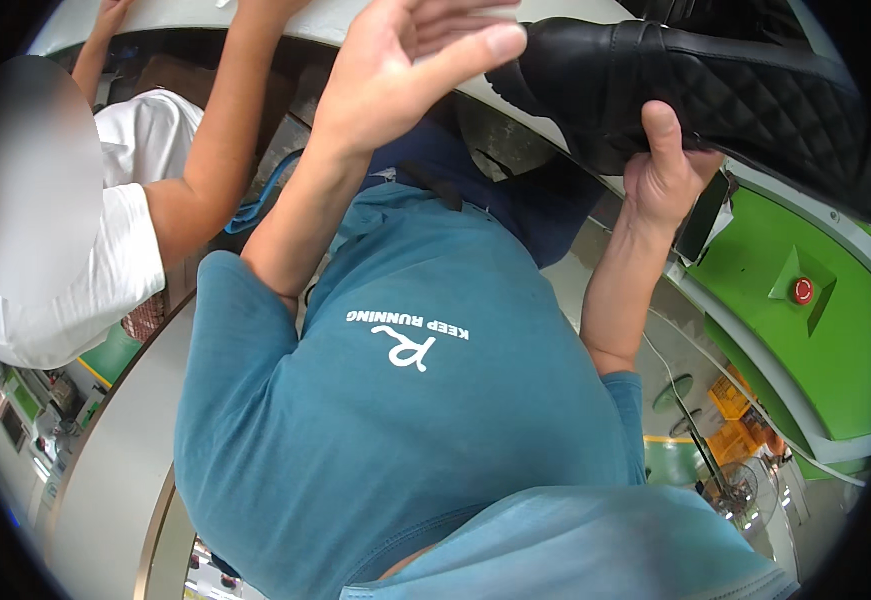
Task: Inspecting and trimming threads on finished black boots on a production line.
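The black quilted boot (716, 90) was in the upper right of the frame, lying across a pale curved work surface (556, 125). The right hand (668, 170) had hold of it from below, the thumb pressed up on the dark leather and the other fingers hidden behind the boot, so the grasp was closed but I could not tell how tightly. The left hand (396, 75), in the upper middle, was spread flat with nothing in it, the fingertips just beside the toe of the boot. By my judgement the work on the boot was in the middle: it was in hand, not set down.

At the right edge stood a green machine housing (826, 360) with a round red button (803, 290) on a green diamond-shaped plate. In the lower right were small yellow crates (731, 400) and a floor fan (741, 490). The teal shirt (396, 420) carried white print in the centre. In the upper left, another person in a white shirt (86, 270) reached an arm to the same surface.
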Available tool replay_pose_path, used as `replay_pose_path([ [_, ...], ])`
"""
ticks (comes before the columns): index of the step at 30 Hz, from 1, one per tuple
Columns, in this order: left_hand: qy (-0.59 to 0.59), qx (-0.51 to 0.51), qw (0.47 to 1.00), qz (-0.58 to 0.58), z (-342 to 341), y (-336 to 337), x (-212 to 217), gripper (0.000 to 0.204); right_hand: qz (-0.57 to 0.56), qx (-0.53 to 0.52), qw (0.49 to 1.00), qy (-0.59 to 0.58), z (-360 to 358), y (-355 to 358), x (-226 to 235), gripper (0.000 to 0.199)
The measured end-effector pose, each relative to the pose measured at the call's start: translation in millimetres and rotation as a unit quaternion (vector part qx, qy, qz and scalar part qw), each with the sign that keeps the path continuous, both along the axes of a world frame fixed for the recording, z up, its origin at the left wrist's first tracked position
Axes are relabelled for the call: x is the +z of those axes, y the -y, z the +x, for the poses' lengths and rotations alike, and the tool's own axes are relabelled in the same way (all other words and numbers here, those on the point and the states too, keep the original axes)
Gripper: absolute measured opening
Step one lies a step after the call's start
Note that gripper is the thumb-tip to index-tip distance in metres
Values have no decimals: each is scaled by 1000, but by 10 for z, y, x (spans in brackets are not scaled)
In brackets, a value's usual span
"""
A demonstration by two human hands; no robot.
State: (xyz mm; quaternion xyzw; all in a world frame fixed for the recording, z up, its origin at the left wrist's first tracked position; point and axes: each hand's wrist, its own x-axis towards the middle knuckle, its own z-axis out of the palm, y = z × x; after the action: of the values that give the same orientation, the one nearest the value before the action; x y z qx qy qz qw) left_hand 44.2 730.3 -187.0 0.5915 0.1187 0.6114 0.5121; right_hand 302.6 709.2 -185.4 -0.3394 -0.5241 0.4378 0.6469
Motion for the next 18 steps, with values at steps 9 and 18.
replay_pose_path([
  [9, -5, -8, 999, -37, 18, 229, -330, 65, -5, -43, 999, -8, 10, 88, -40, 65],
  [18, 11, -23, 999, -34, 58, 246, -525, 58, 9, -3, 998, 62, -52, 194, 57, 62],
])
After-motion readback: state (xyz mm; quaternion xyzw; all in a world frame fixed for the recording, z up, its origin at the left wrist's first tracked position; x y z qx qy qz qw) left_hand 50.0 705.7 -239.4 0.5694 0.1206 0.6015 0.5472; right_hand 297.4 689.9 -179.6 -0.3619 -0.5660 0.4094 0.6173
